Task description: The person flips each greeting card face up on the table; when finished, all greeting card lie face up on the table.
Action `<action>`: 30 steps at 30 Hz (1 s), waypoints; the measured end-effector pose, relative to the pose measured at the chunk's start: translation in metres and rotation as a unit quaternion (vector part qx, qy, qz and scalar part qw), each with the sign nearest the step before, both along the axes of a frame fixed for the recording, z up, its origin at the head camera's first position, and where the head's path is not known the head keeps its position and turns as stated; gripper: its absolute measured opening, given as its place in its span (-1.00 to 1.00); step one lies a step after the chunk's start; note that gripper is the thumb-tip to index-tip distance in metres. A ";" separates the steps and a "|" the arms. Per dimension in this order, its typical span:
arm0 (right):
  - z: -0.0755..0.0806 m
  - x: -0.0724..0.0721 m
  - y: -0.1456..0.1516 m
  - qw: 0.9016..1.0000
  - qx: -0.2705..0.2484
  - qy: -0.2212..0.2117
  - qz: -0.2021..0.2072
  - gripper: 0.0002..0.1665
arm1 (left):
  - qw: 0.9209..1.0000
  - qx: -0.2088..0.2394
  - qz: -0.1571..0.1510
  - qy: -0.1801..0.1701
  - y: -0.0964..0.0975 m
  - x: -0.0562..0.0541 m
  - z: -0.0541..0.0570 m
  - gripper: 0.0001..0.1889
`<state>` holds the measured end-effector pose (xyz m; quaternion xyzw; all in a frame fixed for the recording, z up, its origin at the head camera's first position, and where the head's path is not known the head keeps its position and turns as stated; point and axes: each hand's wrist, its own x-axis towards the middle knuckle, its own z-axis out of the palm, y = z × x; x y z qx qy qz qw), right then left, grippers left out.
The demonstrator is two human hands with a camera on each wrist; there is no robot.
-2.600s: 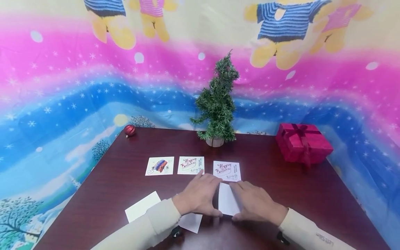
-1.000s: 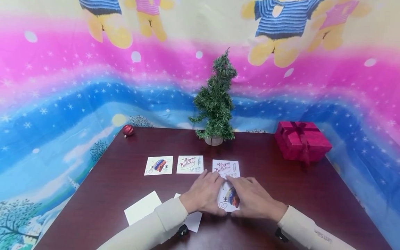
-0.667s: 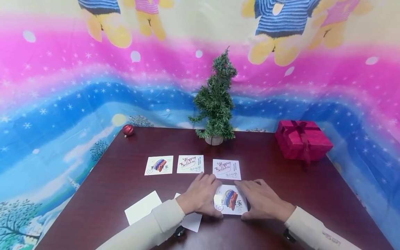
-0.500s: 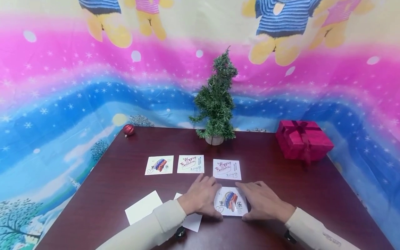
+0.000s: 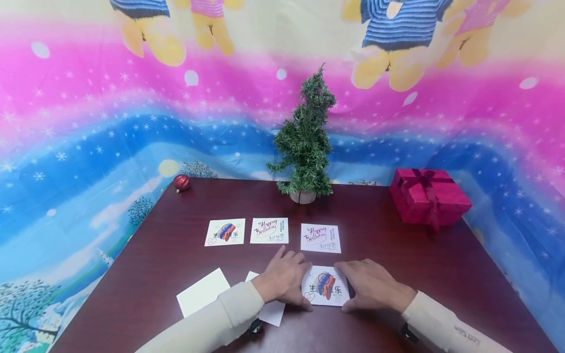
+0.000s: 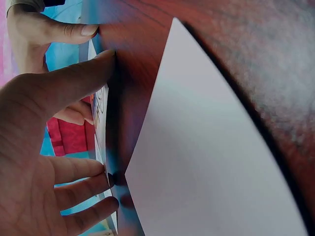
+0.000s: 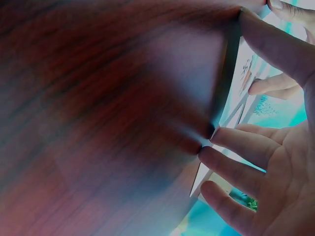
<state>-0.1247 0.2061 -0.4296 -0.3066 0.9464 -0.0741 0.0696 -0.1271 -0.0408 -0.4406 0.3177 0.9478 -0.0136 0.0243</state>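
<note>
A square birthday card (image 5: 325,287) lies printed side up near the table's front, with a blue and orange drawing and Chinese lettering. My left hand (image 5: 284,277) is at its left side and my right hand (image 5: 372,284) at its right, each with the thumb near the front corner and the fingers near the back one. In the left wrist view the thumb and fingers (image 6: 81,196) are spread fairly straight along the card's edge. The right wrist view shows the right fingers (image 7: 236,169) likewise extended, tips down at the table. Two white cards lie left, one blank card (image 5: 204,291) and another (image 5: 270,314) partly under my left arm.
Behind lie a matching drawn card (image 5: 225,232) and two "Happy Birthday" cards, one left (image 5: 269,230) and one right (image 5: 321,238). Farther back stand a small artificial Christmas tree (image 5: 303,147), a red bauble (image 5: 181,182) and a red gift box (image 5: 430,196) on the dark table (image 5: 459,274).
A white face between my hands has given way to the printed face. My right hand has moved right, uncovering the whole card. Over the last half second the hands barely move.
</note>
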 end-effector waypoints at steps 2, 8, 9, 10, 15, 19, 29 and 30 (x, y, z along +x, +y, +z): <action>0.001 0.000 0.000 1.000 0.002 0.001 0.004 0.09 | 1.000 0.000 0.001 -0.002 0.000 0.000 0.000 0.07; 0.001 0.000 0.000 1.000 0.003 0.013 0.019 0.09 | 1.000 -0.002 0.004 -0.009 -0.001 0.001 0.001 0.10; 0.001 0.001 0.000 1.000 0.003 0.012 0.019 0.10 | 1.000 -0.003 0.004 -0.010 -0.001 0.001 0.001 0.10; 0.001 0.001 0.000 1.000 0.003 0.012 0.019 0.10 | 1.000 -0.005 0.004 -0.011 -0.001 0.001 0.001 0.10; 0.000 0.000 -0.001 1.000 0.005 0.001 0.014 0.10 | 1.000 -0.010 0.005 -0.018 -0.001 0.000 0.001 0.10; 0.004 -0.004 -0.007 1.000 0.008 0.004 0.018 0.07 | 1.000 -0.006 0.004 -0.018 -0.005 0.000 0.003 0.07; 0.025 -0.016 -0.054 0.994 -0.027 0.061 0.085 -0.07 | 0.999 0.041 0.003 -0.024 -0.046 -0.011 0.034 -0.16; 0.025 -0.015 -0.060 0.993 -0.026 0.062 0.099 -0.09 | 0.999 0.036 -0.001 -0.031 -0.052 -0.010 0.036 -0.17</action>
